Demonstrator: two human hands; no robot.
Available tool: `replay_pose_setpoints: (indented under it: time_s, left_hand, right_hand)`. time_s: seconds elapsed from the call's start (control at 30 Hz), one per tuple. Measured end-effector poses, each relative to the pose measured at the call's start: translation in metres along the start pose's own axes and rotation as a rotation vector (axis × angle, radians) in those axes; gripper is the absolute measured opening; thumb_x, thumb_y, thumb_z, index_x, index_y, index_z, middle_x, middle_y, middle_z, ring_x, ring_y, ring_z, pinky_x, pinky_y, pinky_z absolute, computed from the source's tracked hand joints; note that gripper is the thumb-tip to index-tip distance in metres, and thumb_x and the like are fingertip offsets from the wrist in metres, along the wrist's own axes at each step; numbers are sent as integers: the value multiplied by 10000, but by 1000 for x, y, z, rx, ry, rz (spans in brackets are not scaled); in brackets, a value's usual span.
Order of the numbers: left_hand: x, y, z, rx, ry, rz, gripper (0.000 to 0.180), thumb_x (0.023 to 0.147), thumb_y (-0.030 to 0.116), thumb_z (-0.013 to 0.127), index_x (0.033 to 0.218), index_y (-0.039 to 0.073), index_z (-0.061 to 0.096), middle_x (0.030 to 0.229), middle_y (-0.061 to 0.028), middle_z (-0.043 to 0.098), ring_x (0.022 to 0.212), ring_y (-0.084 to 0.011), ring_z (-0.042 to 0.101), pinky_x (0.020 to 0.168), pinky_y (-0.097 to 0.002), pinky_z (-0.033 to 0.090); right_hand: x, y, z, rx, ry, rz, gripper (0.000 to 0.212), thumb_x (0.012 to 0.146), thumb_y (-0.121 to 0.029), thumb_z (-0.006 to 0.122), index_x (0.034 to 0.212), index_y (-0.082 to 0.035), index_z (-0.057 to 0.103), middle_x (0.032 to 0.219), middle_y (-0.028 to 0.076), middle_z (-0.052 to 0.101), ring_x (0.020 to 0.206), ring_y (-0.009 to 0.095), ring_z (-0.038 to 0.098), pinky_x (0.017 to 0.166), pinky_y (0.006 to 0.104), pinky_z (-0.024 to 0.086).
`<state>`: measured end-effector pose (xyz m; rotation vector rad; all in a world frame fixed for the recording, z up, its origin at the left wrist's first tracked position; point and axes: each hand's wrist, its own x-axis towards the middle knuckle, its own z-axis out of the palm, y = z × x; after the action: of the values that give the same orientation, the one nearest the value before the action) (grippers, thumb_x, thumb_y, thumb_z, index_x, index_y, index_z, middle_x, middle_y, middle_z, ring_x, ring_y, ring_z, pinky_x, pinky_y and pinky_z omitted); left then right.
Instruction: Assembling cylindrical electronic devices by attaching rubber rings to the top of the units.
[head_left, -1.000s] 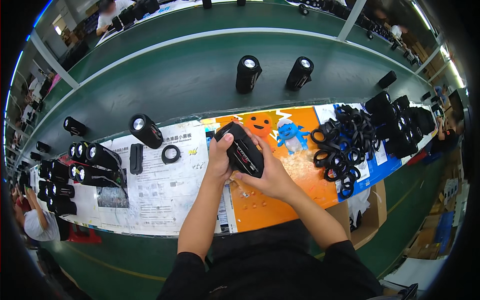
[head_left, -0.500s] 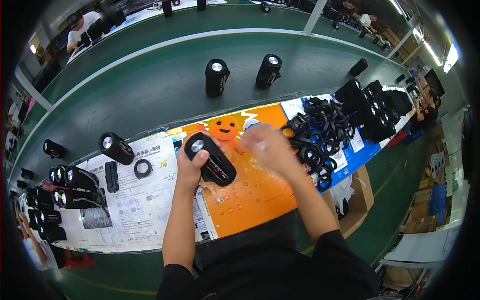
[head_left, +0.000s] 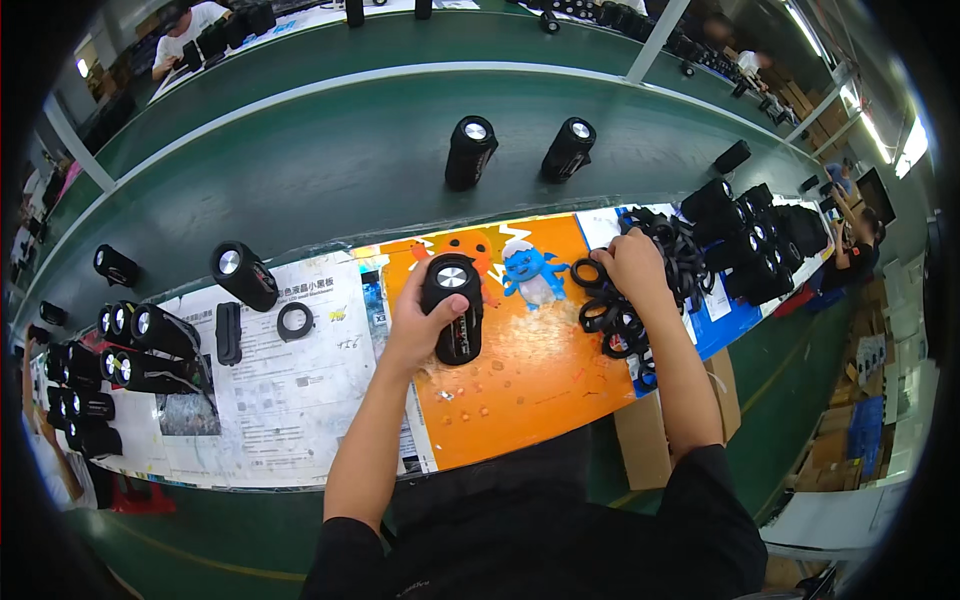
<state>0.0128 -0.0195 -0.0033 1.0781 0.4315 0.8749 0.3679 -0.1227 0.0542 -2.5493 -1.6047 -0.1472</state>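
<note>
My left hand (head_left: 412, 325) is wrapped round a black cylindrical speaker (head_left: 462, 338), its thumb across the front. The speaker stands nearly upright above the orange sheet, its silver round end facing up. Over to the right, my right hand (head_left: 636, 268) reaches into a heap of black rings (head_left: 676, 245). Its fingers are bent and closed at a black ring (head_left: 588, 272) on the heap's left edge; the fingertips are partly hidden.
Two speakers (head_left: 470, 155) stand on the green conveyor (head_left: 340, 165) beyond the table. More black speakers (head_left: 165, 333) are grouped at the left, and others (head_left: 755, 250) at the right. A loose ring (head_left: 295, 321) lies on the white sheet. An open carton (head_left: 642, 440) sits below the table edge.
My right hand has moved right, from over the orange sheet to the ring heap. The speaker in my left hand has turned from tilted to nearly upright. The whole view has shifted slightly.
</note>
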Motion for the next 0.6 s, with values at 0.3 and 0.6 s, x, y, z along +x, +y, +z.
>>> replay_pose_setpoints:
  time_s: [0.3,0.6]
  left_hand:
    - [-2,-10,3,116,-63,-12,835,924,550,892,1505,58,551,1294,-86,697,1175,-191,690,1033,-336,576]
    - [-4,-7,13,165,-78,13,756,936,388,920,1490,43,538,1295,-92,673,1142,-182,683,994,-324,576]
  right_hand:
    - [-1,-26,-41,546,-49,-112,236,892,-193,906,1046,-24,854,1255,145,749,956,262,750,877,398,603]
    - [15,-113,-94,983,-512,-510,263,868,-80,902,1117,-8,855,1395,163,778,1267,259,750,1143,397,559]
